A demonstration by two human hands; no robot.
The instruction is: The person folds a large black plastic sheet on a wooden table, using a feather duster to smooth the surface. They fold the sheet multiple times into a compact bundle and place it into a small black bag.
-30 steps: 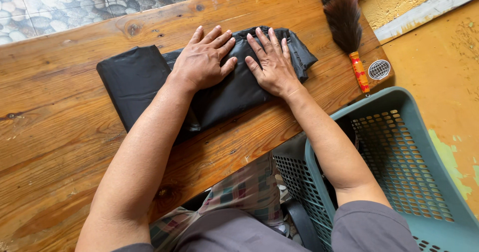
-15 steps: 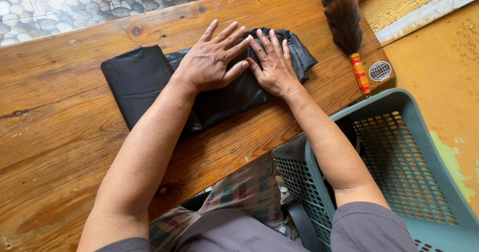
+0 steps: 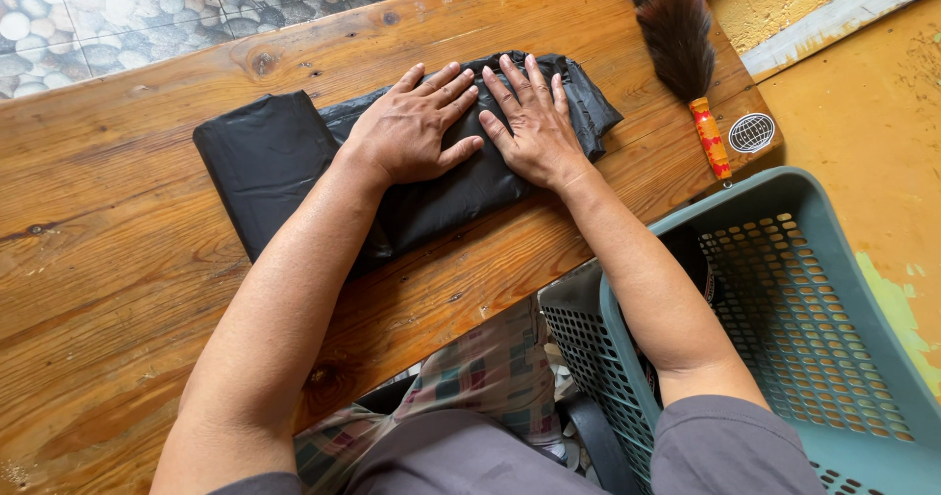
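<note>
i am pressing my left hand [image 3: 417,127] and right hand [image 3: 529,123], grips released and flat, side by side on the folded black cloth [image 3: 294,167] lying on the table [image 3: 118,289].

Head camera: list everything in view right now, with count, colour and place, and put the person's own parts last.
folded cloth: one, black, flat on the table, left of centre to upper middle.
wooden table: one, brown plank top with knots, spans the left and middle.
feather duster: one, dark brown-black plume with a red and orange handle, at the table's right end, apart from the cloth.
round sticker: one, white with dark lines, on the table's right corner.
laundry basket: one, teal with a perforated wall, on the floor lower right.
pebble floor: grey and white, top left.
yellow floor: right.
left hand: flat on the cloth, fingers spread.
right hand: flat on the cloth, beside the left.
</note>
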